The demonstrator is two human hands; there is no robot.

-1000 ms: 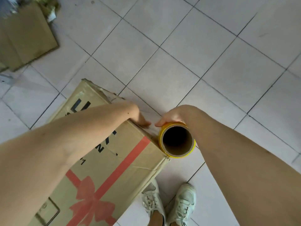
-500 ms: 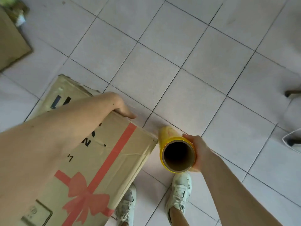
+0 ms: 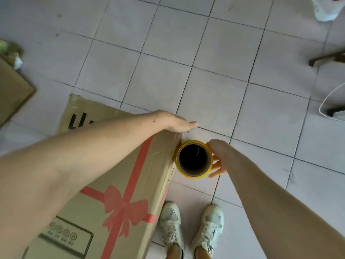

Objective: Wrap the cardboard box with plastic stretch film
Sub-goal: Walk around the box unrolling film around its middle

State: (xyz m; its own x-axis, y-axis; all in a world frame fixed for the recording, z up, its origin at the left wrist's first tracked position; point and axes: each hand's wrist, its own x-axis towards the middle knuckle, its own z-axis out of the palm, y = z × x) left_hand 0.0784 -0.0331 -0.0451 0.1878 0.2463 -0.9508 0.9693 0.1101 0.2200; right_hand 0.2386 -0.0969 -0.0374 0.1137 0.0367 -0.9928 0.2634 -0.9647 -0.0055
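A tall cardboard box [image 3: 119,176] with a red printed ribbon and bow stands on the tiled floor at lower left. My left hand [image 3: 175,122] lies flat with straight fingers on the box's far top corner. A roll of stretch film [image 3: 194,158] with a yellow rim and dark hollow core stands upright against the box's right corner. My right hand [image 3: 217,157] grips the roll from its right side, fingers curled around it. A thin band of film seems to cling to the box's right edge; it is hard to make out.
My two white sneakers [image 3: 192,225] stand just below the roll. A flattened cardboard sheet [image 3: 11,90] lies at far left. A dark furniture leg [image 3: 324,58] and a white curved frame [image 3: 328,101] sit at right, a white bag [image 3: 326,10] at top right.
The roll has come back tight against the box's right corner after swinging out to the right. My left hand has slid further along the top edge and flattened. The camera view turned.
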